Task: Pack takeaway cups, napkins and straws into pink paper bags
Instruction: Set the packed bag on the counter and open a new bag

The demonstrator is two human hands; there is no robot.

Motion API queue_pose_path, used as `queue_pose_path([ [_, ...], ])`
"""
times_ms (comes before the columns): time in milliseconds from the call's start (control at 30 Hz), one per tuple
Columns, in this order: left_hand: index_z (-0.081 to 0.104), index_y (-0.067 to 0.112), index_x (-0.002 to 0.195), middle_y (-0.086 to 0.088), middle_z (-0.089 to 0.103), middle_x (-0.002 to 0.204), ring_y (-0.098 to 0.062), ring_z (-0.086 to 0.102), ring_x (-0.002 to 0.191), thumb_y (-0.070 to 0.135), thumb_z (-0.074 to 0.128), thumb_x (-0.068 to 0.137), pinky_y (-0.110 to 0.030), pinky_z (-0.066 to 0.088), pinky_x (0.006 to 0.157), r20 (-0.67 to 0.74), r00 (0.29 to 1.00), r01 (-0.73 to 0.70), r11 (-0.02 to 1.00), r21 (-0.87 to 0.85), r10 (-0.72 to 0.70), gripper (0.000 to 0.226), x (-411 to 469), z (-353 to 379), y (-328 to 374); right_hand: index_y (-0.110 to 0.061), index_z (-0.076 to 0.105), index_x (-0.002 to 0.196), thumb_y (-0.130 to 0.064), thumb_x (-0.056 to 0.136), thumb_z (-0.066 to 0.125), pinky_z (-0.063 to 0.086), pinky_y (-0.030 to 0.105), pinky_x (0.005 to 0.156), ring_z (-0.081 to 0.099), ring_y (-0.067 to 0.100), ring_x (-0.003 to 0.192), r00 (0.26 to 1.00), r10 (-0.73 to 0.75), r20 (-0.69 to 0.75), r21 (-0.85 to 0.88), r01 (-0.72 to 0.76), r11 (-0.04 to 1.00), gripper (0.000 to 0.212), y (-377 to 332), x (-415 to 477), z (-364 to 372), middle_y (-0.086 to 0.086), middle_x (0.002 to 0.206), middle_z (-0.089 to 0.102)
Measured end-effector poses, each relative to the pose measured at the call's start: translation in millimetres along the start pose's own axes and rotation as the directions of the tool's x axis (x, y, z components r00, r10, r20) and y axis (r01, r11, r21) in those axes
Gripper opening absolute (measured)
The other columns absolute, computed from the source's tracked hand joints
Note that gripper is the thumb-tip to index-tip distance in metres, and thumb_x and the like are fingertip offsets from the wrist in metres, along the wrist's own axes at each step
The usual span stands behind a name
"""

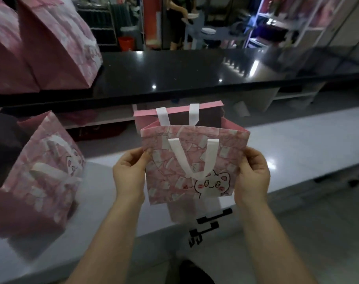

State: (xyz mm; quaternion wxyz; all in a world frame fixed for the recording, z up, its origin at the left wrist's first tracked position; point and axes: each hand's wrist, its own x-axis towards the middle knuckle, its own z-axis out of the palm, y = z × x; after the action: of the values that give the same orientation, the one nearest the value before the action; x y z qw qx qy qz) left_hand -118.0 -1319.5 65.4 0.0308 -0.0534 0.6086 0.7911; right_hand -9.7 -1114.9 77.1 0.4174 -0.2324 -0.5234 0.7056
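Note:
A pink paper bag [193, 160] with white handles and a cartoon cat print is held up above the white counter [297, 144]. Its mouth is spread open and its near handle hangs down the front. My left hand [129, 171] pinches the bag's left edge. My right hand [252, 175] grips its right edge. The inside of the bag is dark and I cannot tell whether anything is in it. No cups, napkins or straws show.
Another pink bag [45, 173] stands open on the counter at the left. Two more pink bags [51, 44] sit on the black upper ledge [195, 70] at the far left. A person stands in the background beyond the ledge.

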Motion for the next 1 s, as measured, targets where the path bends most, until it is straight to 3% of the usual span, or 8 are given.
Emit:
queue_pose_path([
  [133,0.075,0.019,0.093,-0.001,0.076,0.094,-0.019,0.072,0.089,0.016,0.069,0.088,-0.029,0.058,0.072,0.137,0.989,0.051,0.999,0.018,-0.053,0.009,-5.9,39.1,-7.2,-0.021,0.068,0.083,-0.006,0.093,0.061,0.056,0.023,0.061,0.071,0.011,0.077,0.993,-0.017,-0.116,0.027,0.020,0.999,0.019,-14.0,12.0,-37.3,-0.004,0.083,0.074],
  [333,0.076,0.019,0.098,0.000,0.076,0.096,-0.015,0.072,0.090,0.020,0.067,0.088,-0.024,0.058,0.069,0.363,0.931,0.020,0.997,0.069,-0.044,0.013,-25.4,102.1,-16.1,-0.028,0.073,0.076,-0.003,0.092,0.061,0.056,0.020,0.062,0.071,0.008,0.076,0.958,-0.074,-0.278,0.049,0.091,0.995,0.032,-32.9,35.9,-99.8,-0.006,0.082,0.074],
  [600,0.076,0.022,0.095,0.001,0.076,0.093,-0.015,0.072,0.087,0.022,0.068,0.089,-0.032,0.058,0.073,0.481,0.875,0.004,0.992,0.122,-0.063,0.009,-69.5,223.8,-52.7,-0.023,0.069,0.081,0.003,0.091,0.058,0.054,0.018,0.059,0.068,0.004,0.070,0.892,-0.147,-0.428,0.031,0.177,0.984,0.030,-64.4,80.8,-207.4,-0.009,0.077,0.073],
  [733,0.074,0.024,0.096,0.005,0.075,0.093,-0.015,0.072,0.088,0.026,0.068,0.090,-0.034,0.058,0.074,0.536,0.843,-0.031,0.990,0.138,-0.048,0.009,-109.4,307.4,-74.8,-0.019,0.065,0.088,-0.002,0.093,0.058,0.054,0.018,0.060,0.069,0.005,0.072,0.868,-0.174,-0.465,0.006,0.199,0.980,0.019,-96.1,113.4,-281.7,-0.010,0.078,0.073],
  [1000,0.071,0.014,0.099,-0.003,0.075,0.094,-0.022,0.071,0.090,0.019,0.066,0.092,-0.036,0.059,0.077,0.673,0.736,-0.015,0.993,0.119,-0.069,0.010,-199.4,466.6,-128.9,-0.016,0.066,0.094,-0.006,0.094,0.059,0.055,0.021,0.062,0.071,0.008,0.077,0.773,-0.225,-0.593,-0.061,0.235,0.970,0.012,-145.8,163.6,-437.2,-0.007,0.084,0.075],
])
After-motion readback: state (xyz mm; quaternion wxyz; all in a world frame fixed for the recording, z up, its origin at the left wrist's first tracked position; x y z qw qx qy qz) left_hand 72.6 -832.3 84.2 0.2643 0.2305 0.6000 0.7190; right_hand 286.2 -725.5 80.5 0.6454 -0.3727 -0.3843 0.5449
